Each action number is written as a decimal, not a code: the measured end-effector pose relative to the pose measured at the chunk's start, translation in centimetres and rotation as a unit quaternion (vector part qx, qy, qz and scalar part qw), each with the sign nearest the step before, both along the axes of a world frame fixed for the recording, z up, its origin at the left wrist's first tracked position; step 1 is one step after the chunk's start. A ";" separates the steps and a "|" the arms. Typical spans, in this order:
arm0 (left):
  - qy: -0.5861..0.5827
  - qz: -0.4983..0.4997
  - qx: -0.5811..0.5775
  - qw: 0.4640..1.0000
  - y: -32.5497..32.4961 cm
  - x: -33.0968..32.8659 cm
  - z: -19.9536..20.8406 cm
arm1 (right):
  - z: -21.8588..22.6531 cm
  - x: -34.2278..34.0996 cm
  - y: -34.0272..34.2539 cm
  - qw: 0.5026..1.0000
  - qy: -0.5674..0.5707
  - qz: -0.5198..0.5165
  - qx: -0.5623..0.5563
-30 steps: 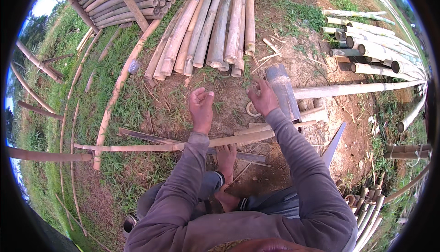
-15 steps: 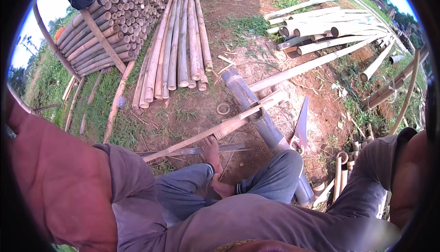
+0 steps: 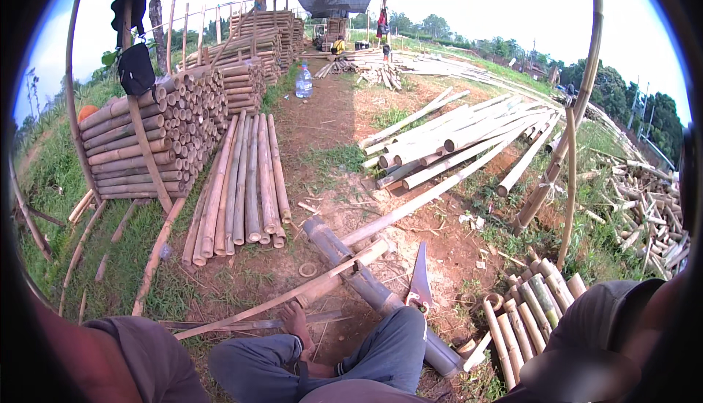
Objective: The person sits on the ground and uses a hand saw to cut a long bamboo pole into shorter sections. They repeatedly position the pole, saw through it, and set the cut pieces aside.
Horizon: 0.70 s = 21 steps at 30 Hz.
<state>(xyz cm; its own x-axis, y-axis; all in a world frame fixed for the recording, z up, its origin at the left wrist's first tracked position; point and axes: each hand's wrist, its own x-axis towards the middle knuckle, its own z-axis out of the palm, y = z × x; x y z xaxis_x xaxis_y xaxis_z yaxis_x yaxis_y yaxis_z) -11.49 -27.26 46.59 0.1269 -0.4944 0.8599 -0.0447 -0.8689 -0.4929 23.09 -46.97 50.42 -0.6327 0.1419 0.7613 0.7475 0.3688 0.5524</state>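
Observation:
Neither of my hands is in view. My arms are raised at both sides, with the left arm [image 3: 80, 352] at the left rim and the right arm [image 3: 655, 322] at the right rim. In front of my crossed legs [image 3: 388, 348] lies a thick dark bamboo pole [image 3: 377, 297], passing beside my knee. A hand saw [image 3: 419, 275] with an orange-red handle rests just right of it, blade pointing away. Across the thick pole lies a thinner pale bamboo pole [image 3: 271, 299], close to my bare foot [image 3: 296, 322].
Bamboo poles [image 3: 245, 183] lie side by side ahead left, near a tall bamboo stack [image 3: 139, 146]. Pale poles [image 3: 469, 135] spread ahead right. Short cut pieces [image 3: 531, 308] are piled at my right. A water bottle [image 3: 303, 82] stands farther off; a black bag [image 3: 136, 69] hangs from a post.
My view has tilted upward, so the shade netting, sky and far stacks now show. Less of my torso and arms is visible. The saw and poles keep their places.

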 end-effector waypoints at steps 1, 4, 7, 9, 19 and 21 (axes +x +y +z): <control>-0.003 0.007 -0.007 1.000 -0.8 0.1 0.1 | 0.2 0.6 -0.2 1.000 0.020 -0.007 -0.001; -0.023 0.033 -0.026 0.999 -4.2 -1.3 0.2 | 1.3 0.0 -1.8 0.998 0.063 -0.010 -0.008; -0.061 -0.041 -0.050 0.996 -2.3 1.6 -3.6 | 0.5 -1.5 -4.5 0.993 0.059 -0.099 -0.017; -0.071 -0.041 0.002 0.997 -2.7 2.4 -3.8 | 0.3 -1.6 -6.5 0.992 0.046 -0.109 0.030; -0.059 -0.032 -0.022 0.997 -1.4 3.8 -7.0 | -2.8 0.3 -7.6 0.989 0.018 -0.141 0.031; -0.065 -0.045 0.005 0.997 -1.8 3.7 -6.5 | -3.5 -0.2 -9.8 0.990 -0.013 -0.131 0.058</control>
